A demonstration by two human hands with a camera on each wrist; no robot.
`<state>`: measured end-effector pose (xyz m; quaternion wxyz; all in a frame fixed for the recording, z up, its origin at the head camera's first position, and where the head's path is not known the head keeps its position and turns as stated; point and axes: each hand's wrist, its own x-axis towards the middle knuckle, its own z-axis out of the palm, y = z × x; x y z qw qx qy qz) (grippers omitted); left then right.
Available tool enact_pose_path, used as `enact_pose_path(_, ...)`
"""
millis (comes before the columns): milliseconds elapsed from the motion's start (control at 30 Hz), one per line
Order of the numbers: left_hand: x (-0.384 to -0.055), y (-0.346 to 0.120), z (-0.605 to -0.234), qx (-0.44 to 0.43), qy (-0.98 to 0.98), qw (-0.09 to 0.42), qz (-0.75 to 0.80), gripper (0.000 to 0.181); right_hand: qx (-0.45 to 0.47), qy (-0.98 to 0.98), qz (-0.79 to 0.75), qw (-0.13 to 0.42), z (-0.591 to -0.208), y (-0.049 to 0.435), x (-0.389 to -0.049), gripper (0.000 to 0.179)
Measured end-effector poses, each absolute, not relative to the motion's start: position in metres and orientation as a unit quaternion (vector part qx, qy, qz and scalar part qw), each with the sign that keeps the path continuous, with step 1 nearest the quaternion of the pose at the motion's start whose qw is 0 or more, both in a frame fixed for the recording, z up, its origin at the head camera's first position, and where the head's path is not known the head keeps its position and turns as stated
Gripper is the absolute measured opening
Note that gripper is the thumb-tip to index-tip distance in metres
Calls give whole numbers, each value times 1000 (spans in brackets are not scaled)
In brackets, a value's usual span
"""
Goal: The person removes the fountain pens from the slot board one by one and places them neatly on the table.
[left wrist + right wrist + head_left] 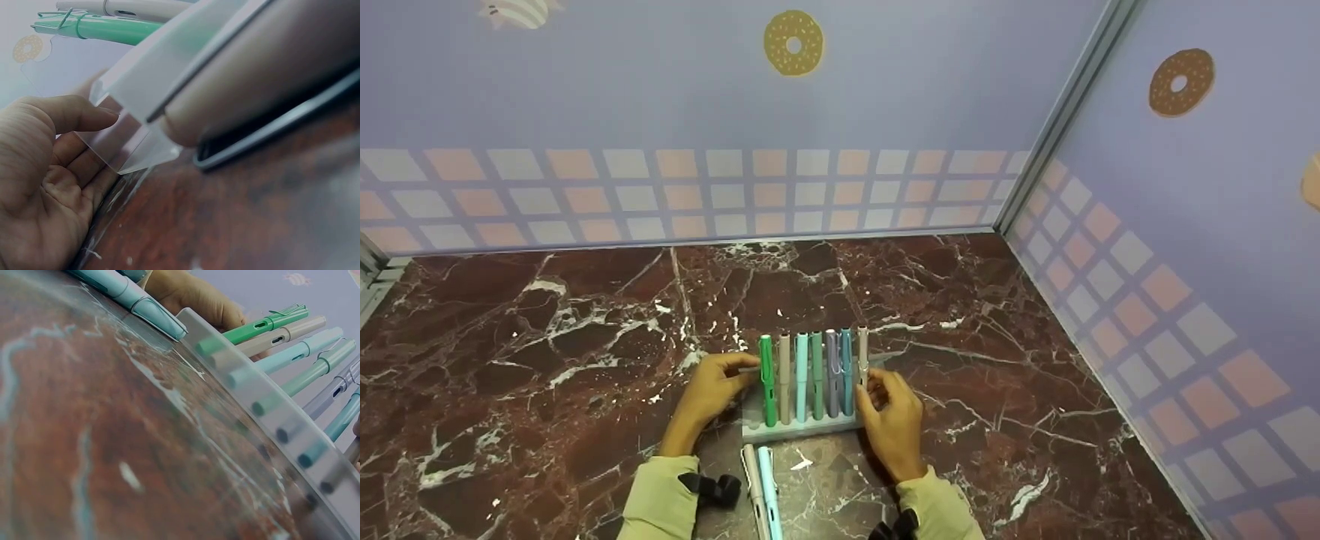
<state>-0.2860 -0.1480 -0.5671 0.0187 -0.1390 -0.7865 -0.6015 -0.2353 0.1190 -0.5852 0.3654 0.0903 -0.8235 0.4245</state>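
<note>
A clear pen stand (802,430) holds a row of upright pens. From the left these are a bright green pen (766,375), a beige one, light blue, muted green, purple and teal. My left hand (712,390) grips the stand's left end; in the left wrist view its thumb lies against the clear plastic (132,152). At the right end, my right hand (896,416) pinches a beige pen (863,346) standing in the last place of the row. Only a sliver of that hand shows in the right wrist view, so its fingertips are mostly hidden there.
In front of the stand, a beige pen (754,480) and a light blue pen (769,487) lie side by side. The tabletop (585,405) is dark red marble pattern. Patterned panels (885,90) border it at the back and right.
</note>
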Motion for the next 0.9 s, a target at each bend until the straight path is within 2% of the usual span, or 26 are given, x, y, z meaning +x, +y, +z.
enact_pose_path(900, -289, -150, -572, -133, -801, 21, -584, 16, 74, -799, 457, 384, -582, 129, -235, 19)
